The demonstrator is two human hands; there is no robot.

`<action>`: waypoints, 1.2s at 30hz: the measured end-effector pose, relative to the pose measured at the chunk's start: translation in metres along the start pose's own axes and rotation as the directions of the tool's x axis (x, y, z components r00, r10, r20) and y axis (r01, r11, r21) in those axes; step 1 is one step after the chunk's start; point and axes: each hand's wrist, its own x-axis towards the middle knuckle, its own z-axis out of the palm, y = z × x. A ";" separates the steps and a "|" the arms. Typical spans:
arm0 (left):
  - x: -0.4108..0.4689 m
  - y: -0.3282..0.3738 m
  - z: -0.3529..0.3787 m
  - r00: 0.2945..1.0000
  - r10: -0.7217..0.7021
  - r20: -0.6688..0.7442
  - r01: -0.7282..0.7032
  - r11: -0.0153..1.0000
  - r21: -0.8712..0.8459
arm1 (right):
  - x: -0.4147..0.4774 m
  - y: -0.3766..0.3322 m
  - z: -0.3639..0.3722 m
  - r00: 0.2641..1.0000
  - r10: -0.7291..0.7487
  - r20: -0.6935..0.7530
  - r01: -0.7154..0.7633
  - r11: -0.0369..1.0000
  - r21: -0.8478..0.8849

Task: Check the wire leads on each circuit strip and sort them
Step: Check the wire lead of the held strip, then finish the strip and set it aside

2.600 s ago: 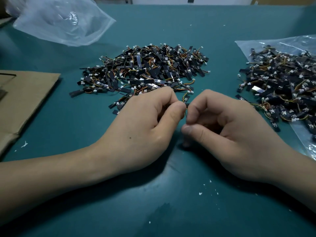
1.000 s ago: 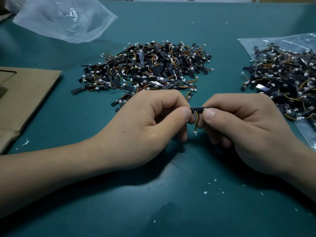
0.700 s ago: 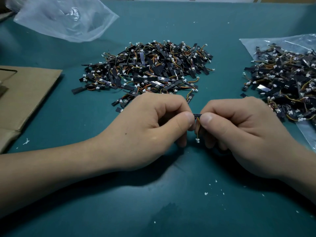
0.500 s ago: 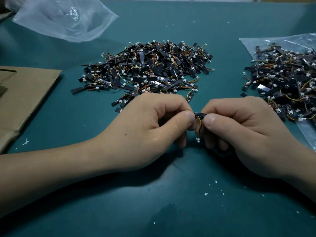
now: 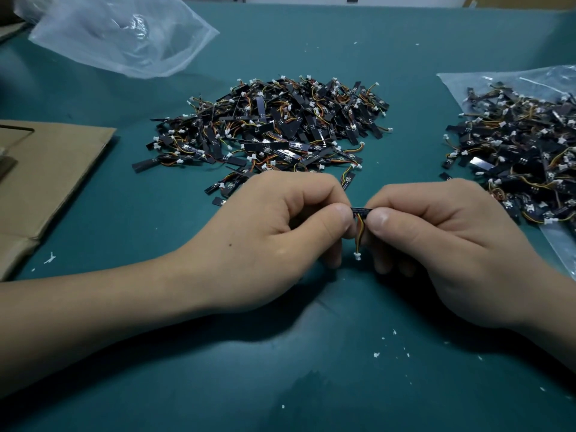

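Nearest me I saw white crumbs [image 5: 377,355] scattered on the green mat [image 5: 280,385]. Just past them, the L hand [image 5: 274,232] and R hand [image 5: 436,244] each pinched one end of a single black circuit strip [image 5: 361,210] betw. thumb & forefinger, holding it level above the mat. Its wire leads [image 5: 360,232] hung down betw. the hands, w/ a white connector [image 5: 357,256] at the tip. Beyond the knuckles sat the big center pile [image 5: 271,132] of strips. A second pile [image 5: 523,151] lay on a plastic sheet [image 5: 467,85] at R. Cardboard [image 5: 46,169] was at the L edge, and a crumpled clear bag [image 5: 124,35] lay in the far L corner.
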 end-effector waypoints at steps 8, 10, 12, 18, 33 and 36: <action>-0.001 0.003 -0.001 1.000 0.009 0.027 -0.009 1.000 0.014 | 0.000 -0.002 -0.001 0.999 -0.030 0.039 0.030 1.000 0.001; 0.000 0.003 -0.001 1.000 0.014 0.018 -0.014 0.999 0.031 | 0.000 -0.001 -0.001 0.999 -0.034 0.039 0.034 0.999 -0.002; -0.001 0.003 -0.001 1.000 0.011 0.006 -0.011 1.000 -0.005 | 0.000 -0.001 -0.001 0.999 -0.034 0.036 0.033 0.999 0.028; -0.002 0.002 0.000 1.000 0.026 0.005 -0.026 1.000 -0.018 | -0.002 -0.001 -0.002 0.999 -0.021 0.037 0.018 0.998 0.066; -0.006 0.002 0.000 0.987 0.152 -0.051 -0.145 0.984 0.107 | -0.002 0.004 -0.003 0.993 -0.092 0.076 0.091 0.996 0.007; -0.006 0.001 0.001 0.988 0.145 -0.046 -0.139 0.984 0.110 | -0.002 0.004 -0.004 0.990 -0.124 0.064 0.126 0.991 -0.039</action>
